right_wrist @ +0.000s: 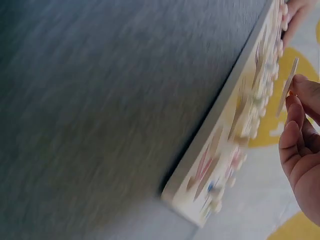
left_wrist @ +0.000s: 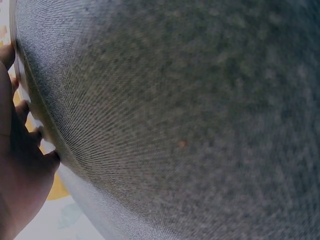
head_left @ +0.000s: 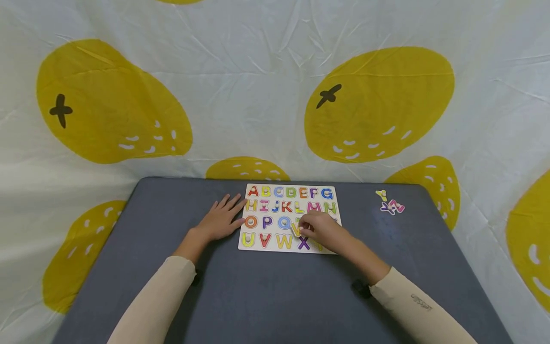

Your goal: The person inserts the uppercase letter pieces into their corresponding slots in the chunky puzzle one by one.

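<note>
A wooden alphabet puzzle board (head_left: 243, 246) with rows of colourful knobbed letters lies on the table. My left hand (head_left: 220, 218) rests with spread fingers at its left side, thumb and fingertips right at the edge. In the left wrist view those fingers (left_wrist: 22, 112) lie on the grey surface. Over the lower right part of the board, my right hand (head_left: 322, 231) pinches a yellow letter piece (head_left: 295, 230). The right wrist view shows this thin letter piece (right_wrist: 287, 87) edge-on between thumb and fingers, raised above the board. My right hand hides several letters of the lower rows.
Loose letter pieces, a yellow one (head_left: 381, 195) and a small cluster of purple and pink ones (head_left: 392, 207), lie at the far right of the grey table (head_left: 275, 296). Behind the table hangs a white cloth (head_left: 249, 110) with yellow fruit prints.
</note>
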`<action>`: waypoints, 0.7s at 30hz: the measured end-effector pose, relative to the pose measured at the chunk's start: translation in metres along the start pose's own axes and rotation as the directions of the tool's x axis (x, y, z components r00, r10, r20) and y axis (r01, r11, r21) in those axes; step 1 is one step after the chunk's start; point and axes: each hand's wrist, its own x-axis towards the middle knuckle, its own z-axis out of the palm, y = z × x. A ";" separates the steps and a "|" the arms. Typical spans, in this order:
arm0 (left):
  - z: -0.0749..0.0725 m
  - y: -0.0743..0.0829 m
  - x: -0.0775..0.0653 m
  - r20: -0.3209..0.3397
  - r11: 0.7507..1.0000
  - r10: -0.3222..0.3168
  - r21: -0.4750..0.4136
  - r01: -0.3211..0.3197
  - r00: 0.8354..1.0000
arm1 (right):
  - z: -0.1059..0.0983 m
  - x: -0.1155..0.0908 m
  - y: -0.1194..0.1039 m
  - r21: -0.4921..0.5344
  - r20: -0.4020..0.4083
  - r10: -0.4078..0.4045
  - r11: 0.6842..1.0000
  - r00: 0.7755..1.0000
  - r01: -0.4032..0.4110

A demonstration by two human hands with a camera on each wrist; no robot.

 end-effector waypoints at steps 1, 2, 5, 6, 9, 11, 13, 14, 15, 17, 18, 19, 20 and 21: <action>-0.001 0.000 0.000 -0.002 1.000 0.001 -0.001 -0.001 1.000 | 0.002 0.001 -0.003 -0.002 0.010 -0.008 1.000 1.000 0.008; -0.001 0.000 0.000 -0.001 1.000 0.002 0.000 -0.002 1.000 | 0.004 0.003 -0.006 -0.004 0.019 -0.017 1.000 1.000 0.017; -0.003 0.001 0.000 -0.003 1.000 0.003 0.004 -0.003 1.000 | 0.010 0.006 -0.013 -0.012 0.050 -0.034 0.999 0.998 0.035; -0.003 0.001 0.000 -0.002 1.000 0.001 0.003 -0.001 1.000 | 0.013 0.007 -0.015 -0.015 0.058 -0.043 0.999 0.997 0.044; -0.004 0.001 0.001 0.000 1.000 -0.002 0.005 0.002 1.000 | 0.019 0.010 -0.021 -0.020 0.072 -0.076 0.997 0.995 0.077; -0.004 0.000 0.001 0.002 1.000 -0.005 0.006 0.005 1.000 | 0.023 0.013 -0.024 -0.026 0.071 -0.102 0.994 0.992 0.104; -0.003 0.000 0.001 0.001 1.000 -0.008 0.011 0.008 1.000 | 0.027 0.014 -0.026 -0.032 0.071 -0.113 0.993 0.991 0.116; -0.003 -0.001 0.001 0.000 1.000 -0.007 0.011 0.007 1.000 | 0.029 0.015 -0.027 -0.033 0.072 -0.114 0.993 0.991 0.116; -0.003 -0.001 0.001 -0.001 1.000 -0.007 0.012 0.007 1.000 | 0.030 0.015 -0.028 -0.035 0.073 -0.112 0.993 0.991 0.115; -0.002 -0.001 0.001 0.000 1.000 -0.007 0.016 0.007 1.000 | 0.033 0.015 -0.029 -0.037 0.080 -0.104 0.994 0.991 0.107; -0.002 -0.001 0.001 0.001 1.000 -0.007 0.015 0.007 1.000 | 0.034 0.015 -0.029 -0.038 0.081 -0.099 0.994 0.992 0.102; -0.001 -0.001 0.001 0.002 1.000 -0.005 0.014 0.005 1.000 | 0.035 0.014 -0.030 -0.039 0.082 -0.096 0.994 0.992 0.099; -0.001 0.000 0.001 0.004 1.000 -0.005 0.013 0.005 1.000 | 0.036 0.014 -0.030 -0.039 0.082 -0.093 0.995 0.992 0.097; -0.001 0.000 0.001 0.006 1.000 -0.006 0.013 0.006 1.000 | 0.037 0.014 -0.031 -0.041 0.084 -0.089 0.995 0.993 0.092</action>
